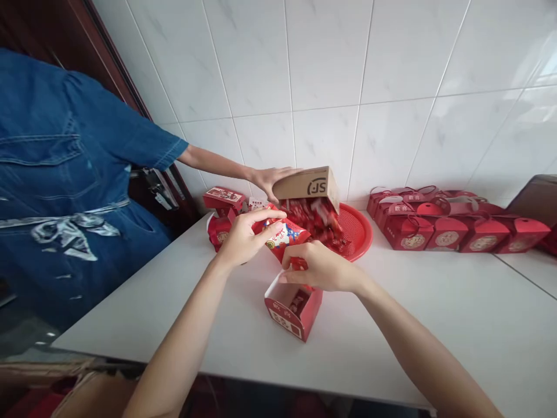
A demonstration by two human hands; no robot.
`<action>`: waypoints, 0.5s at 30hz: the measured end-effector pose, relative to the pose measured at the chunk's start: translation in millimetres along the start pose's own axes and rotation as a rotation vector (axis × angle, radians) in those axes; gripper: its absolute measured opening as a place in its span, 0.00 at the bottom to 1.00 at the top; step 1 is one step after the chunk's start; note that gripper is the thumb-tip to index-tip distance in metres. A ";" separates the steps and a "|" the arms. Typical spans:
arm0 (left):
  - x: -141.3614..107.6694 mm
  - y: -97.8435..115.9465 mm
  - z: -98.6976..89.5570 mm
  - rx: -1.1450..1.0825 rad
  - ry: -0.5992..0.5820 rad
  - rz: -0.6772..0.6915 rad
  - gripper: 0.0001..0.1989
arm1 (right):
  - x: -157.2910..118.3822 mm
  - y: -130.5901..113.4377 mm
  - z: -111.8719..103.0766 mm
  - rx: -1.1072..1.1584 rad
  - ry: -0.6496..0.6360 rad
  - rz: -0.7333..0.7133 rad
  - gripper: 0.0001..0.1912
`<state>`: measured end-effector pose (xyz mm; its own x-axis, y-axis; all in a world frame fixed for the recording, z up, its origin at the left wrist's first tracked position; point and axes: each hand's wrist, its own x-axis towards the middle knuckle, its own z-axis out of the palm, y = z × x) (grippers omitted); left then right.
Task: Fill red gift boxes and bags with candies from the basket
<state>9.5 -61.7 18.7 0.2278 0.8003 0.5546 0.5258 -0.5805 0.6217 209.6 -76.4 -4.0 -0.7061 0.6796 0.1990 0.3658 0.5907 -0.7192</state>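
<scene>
An open-topped red cardboard box (285, 316) with white lining and printed front stands on the smooth white table (174, 313), with a small dark-red wrapped piece (299, 301) inside it; this open box serves as the landmark. Above and behind its left side, the left hand (241, 237) pinches a shiny red plastic packet (284, 233), printed in white, blue and yellow, between thumb and fingers, the gap closed down to the packet's thickness. The packet is outside the open box. The right hand (324, 267) is directly over the open box's rear edge, its fingers bent and part-closed toward the thumb; red wrapping shows there, but I cannot tell whether the hand grips it.

Behind the open box and to its right sits a round red plastic basket (360, 229) with a perforated wall. Over it, a co-worker's hand (270, 180) steadies a tilted brown cardboard carton (300, 184) marked SF, its mouth facing down above blurred red-wrapped pieces (317, 217). Behind and left of the open box are red boxes (224, 197); well to its right, handled red gift boxes (448, 232) stand grouped together.
</scene>
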 end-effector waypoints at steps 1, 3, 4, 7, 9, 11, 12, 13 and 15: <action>-0.5 -1.1 -0.3 0.001 0.003 -0.004 0.16 | 1.6 0.9 2.5 -0.003 0.000 -0.004 0.08; -1.0 -3.7 -0.6 0.002 0.008 -0.006 0.16 | 4.4 3.0 6.7 0.007 0.019 -0.015 0.07; -1.2 -5.1 -0.8 0.002 0.011 -0.007 0.16 | 5.3 4.0 8.1 0.025 0.036 -0.023 0.07; -2.1 -8.3 -1.5 -0.002 0.022 -0.019 0.17 | 5.6 4.7 8.6 0.160 0.115 -0.030 0.06; -3.0 -9.5 -2.4 -0.004 0.035 -0.039 0.17 | 4.3 3.1 6.5 0.338 0.158 0.007 0.04; -3.7 -10.4 -3.2 -0.009 0.047 -0.054 0.17 | 3.0 1.1 4.0 0.528 0.155 0.070 0.02; -3.9 -10.7 -3.5 -0.012 0.051 -0.057 0.17 | 2.6 0.5 3.1 0.600 0.141 0.097 0.03; -4.0 -10.9 -3.8 -0.014 0.053 -0.059 0.17 | 2.4 0.3 2.7 0.652 0.123 0.115 0.03; -4.1 -11.0 -4.1 -0.017 0.052 -0.061 0.17 | 2.3 1.4 3.2 0.717 0.082 0.128 0.04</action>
<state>-0.5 -59.3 11.9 0.1526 0.8254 0.5436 0.5232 -0.5341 0.6641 206.6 -75.4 -6.6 -0.6266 0.7711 0.1131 -0.0640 0.0938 -0.9935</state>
